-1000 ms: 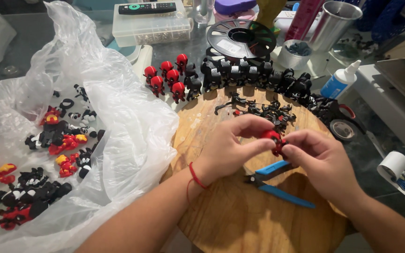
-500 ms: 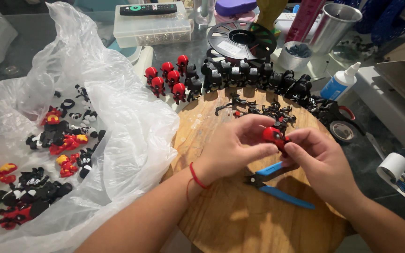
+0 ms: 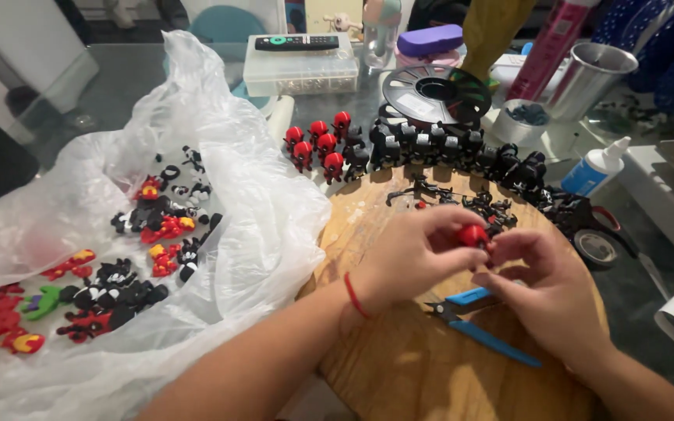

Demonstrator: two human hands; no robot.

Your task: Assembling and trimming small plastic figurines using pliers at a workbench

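Red figure head (image 3: 473, 235) showing between fingers. Blue-handled pliers (image 3: 477, 323) lying on tan wooden board (image 3: 423, 374). Red-and-black figures (image 3: 329, 148) standing far.

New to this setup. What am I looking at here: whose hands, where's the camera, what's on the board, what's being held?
There is no robot: a person works with two bare hands, filmed by a camera worn on the head, looking down. The left hand and right hand meet over a round wooden board and together pinch a small red figure head. Blue-handled cutters lie on the board under the hands. Behind stand rows of small red figures and black figures, with loose black parts in front of them. To the left, a clear plastic bag lies spread out with more red and black pieces on it. A filament spool and a glue bottle sit further back.
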